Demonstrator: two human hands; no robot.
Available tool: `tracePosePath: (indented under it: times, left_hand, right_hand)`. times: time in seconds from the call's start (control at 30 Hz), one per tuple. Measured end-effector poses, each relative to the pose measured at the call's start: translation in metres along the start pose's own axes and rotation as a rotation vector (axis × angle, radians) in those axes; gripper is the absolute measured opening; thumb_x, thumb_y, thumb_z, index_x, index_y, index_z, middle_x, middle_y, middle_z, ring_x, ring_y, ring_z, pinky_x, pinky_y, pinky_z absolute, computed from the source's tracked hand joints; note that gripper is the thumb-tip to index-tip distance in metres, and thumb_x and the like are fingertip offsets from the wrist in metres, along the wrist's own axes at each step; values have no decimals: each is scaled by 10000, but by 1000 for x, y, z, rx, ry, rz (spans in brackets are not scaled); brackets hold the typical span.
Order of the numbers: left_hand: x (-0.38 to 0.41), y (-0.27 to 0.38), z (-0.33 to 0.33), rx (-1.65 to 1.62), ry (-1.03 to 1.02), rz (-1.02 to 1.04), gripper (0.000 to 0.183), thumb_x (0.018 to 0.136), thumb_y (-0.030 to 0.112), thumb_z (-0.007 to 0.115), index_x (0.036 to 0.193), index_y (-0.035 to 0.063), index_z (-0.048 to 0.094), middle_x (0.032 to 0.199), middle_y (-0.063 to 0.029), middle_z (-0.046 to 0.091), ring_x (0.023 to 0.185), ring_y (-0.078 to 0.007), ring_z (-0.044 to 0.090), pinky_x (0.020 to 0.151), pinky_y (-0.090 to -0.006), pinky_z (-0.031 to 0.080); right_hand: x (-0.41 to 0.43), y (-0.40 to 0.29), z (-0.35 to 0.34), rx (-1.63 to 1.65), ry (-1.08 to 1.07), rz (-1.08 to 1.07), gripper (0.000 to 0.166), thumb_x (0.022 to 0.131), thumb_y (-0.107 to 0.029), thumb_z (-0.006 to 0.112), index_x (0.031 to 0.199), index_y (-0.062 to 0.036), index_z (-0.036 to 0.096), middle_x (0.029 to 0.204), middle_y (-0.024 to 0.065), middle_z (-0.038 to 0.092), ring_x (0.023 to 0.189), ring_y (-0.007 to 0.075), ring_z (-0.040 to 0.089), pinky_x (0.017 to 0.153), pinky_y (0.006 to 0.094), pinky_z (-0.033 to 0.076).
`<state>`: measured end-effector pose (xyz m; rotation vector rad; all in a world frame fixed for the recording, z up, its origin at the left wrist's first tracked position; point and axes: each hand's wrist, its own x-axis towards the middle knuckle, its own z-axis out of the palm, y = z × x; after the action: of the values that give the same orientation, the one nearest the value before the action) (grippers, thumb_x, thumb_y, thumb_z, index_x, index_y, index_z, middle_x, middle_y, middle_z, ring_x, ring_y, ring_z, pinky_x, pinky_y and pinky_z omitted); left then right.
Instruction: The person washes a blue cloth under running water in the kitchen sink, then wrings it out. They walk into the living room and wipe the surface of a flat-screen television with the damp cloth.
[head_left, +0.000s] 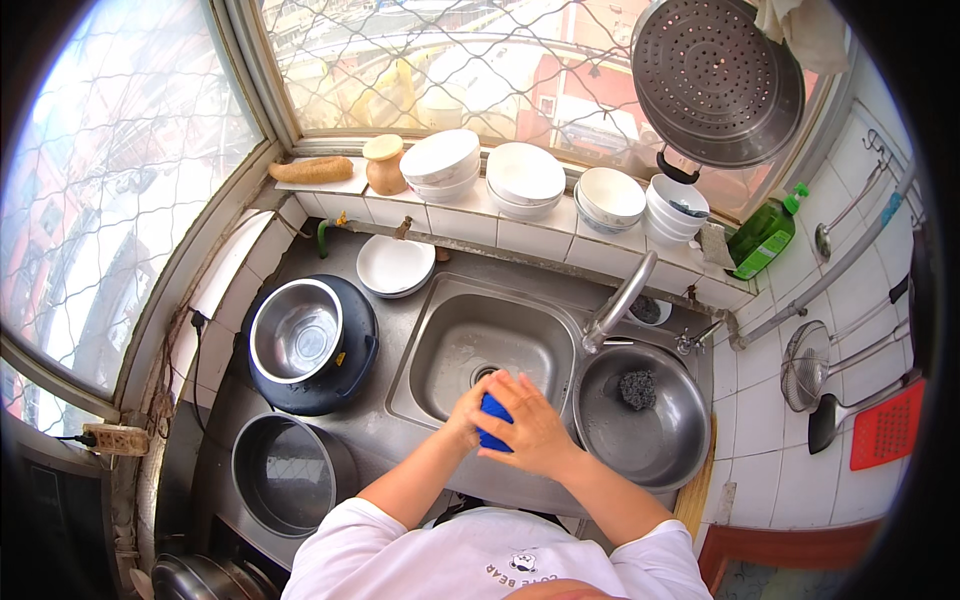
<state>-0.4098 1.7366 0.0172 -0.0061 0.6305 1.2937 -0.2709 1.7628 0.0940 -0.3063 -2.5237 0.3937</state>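
Note:
My left hand (470, 412) and my right hand (525, 427) are pressed around a blue cloth (495, 421) at the near edge of the stainless steel sink basin (457, 337). The cloth shows between my fingers; its far side is hidden. Right of my hands is a metal bowl (611, 446) with a dark scouring pad (637, 389) inside. A curved faucet (619, 300) stands behind that bowl.
Left of the sink are a steel bowl (296, 330) on a dark round appliance (364, 322), a round pot (247, 480) and white plates (396, 264). White bowls (525, 172) and a green pump bottle (763, 234) line the tiled ledge. Utensils hang at the right.

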Motion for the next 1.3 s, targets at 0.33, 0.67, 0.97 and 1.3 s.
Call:
tracePosePath:
  times: [0.33,0.67,0.97,1.3]
  left_hand:
    - [-15,-23,1,-207,48,-41,392,847,492,522,980,126,566,948,-59,600,887,-191,595,804,-367,499]
    - [-5,-17,22,-19,227,333,181,831,221,615,938,129,502,844,-32,580,820,-169,576,733,-322,489]
    - [-39,-10,71,788,83,1074,144,776,-5,617,875,44,526,804,-85,607,745,-185,618,693,-276,490]
    - [-45,7,92,1521,-614,1535,258,573,6,670,807,90,599,734,-46,614,639,-202,621,578,-273,510]
  right_hand:
    - [-4,6,12,210,167,207,216,638,-195,747,774,-105,605,844,43,593,801,241,588,705,351,490]
    - [-23,16,16,812,458,524,121,818,-154,612,770,-46,586,908,93,637,908,200,602,822,314,461]
    - [-11,9,17,1480,783,693,131,902,-181,516,945,-67,467,818,58,577,828,141,558,839,298,435]
    - [-15,32,4,2172,365,829,140,889,-104,471,1028,-87,468,670,17,490,569,79,461,524,191,410]
